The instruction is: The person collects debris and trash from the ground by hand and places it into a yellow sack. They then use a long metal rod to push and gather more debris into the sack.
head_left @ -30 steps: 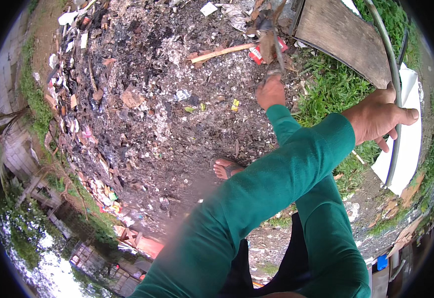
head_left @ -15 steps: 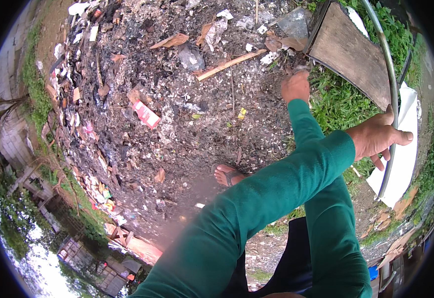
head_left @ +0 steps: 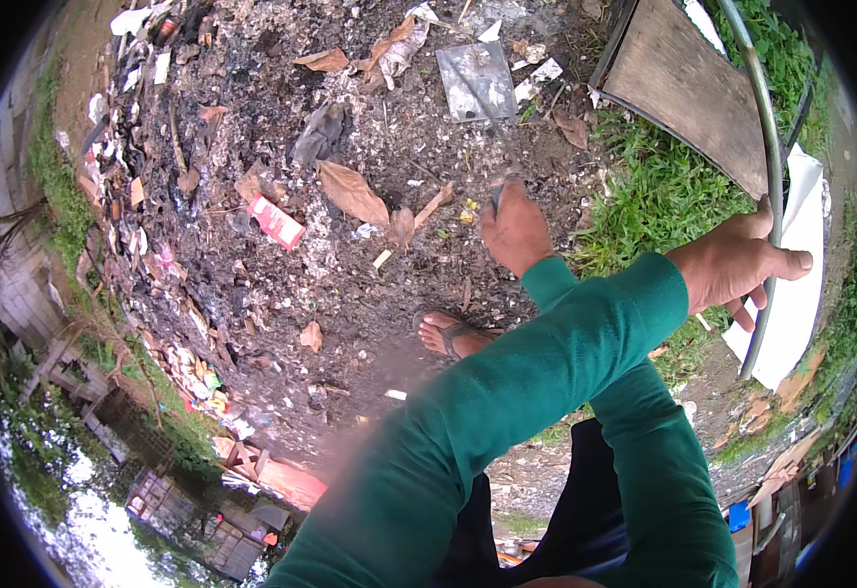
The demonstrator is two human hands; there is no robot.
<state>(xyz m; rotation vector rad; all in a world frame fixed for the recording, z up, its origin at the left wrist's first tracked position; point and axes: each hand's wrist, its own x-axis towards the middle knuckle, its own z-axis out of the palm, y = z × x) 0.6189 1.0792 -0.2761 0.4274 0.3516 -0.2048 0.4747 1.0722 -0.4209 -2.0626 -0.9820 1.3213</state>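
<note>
My forearms cross, in green sleeves. My left hand [head_left: 732,265] is at the right, hooked on a curved metal pipe [head_left: 764,127] with its thumb sticking out past it. My right hand [head_left: 519,227] is low over the littered ground, its fingers closed round the handle of a long thin tool [head_left: 492,110]. The tool is smeared by motion, so its kind is unclear; it stretches away across a grey square pane [head_left: 476,80]. Just left of this hand lie a short wood piece [head_left: 435,206] and a large dry leaf [head_left: 353,192].
A worn wooden board [head_left: 688,98] leans by the pipe above green grass [head_left: 634,196]. Beyond the pipe is a white sheet [head_left: 796,255]. A red and white packet [head_left: 277,222] and a grey plastic scrap [head_left: 321,134] lie leftward. My sandalled foot [head_left: 443,331] stands below my right hand.
My right hand has swept left and nearer to me. The grey pane, dry leaves, wood piece and plastic scrap have shifted left. My left hand stays on the pipe.
</note>
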